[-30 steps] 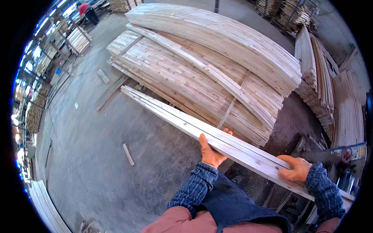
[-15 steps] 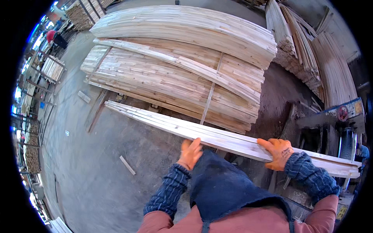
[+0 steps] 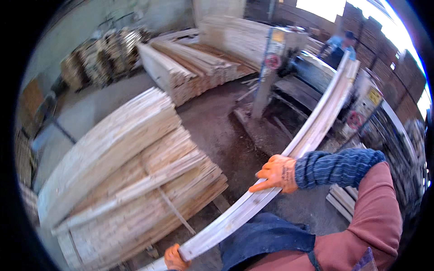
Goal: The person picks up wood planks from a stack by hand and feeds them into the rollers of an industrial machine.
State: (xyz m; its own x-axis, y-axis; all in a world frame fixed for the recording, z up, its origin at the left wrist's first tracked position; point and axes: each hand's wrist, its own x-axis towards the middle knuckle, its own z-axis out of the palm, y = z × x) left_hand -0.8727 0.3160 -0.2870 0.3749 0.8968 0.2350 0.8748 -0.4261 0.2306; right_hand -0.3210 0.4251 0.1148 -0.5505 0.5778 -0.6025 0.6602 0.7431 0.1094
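A worker's left hand (image 3: 174, 258), in an orange glove, gripped the near end of a long pale plank (image 3: 289, 151) low over the concrete floor (image 3: 217, 126). The gloved right hand (image 3: 276, 173) lay on its middle, fingers curled over the edge. The far end reached the saw machine (image 3: 312, 72) but had not been fed in. Stacked boards (image 3: 131, 180) waited alongside.

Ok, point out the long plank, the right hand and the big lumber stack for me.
long plank (image 3: 316, 131), head view, on its pale upper face.
right hand (image 3: 276, 174), head view, on the back of the orange glove.
big lumber stack (image 3: 131, 180), head view, on its top boards.
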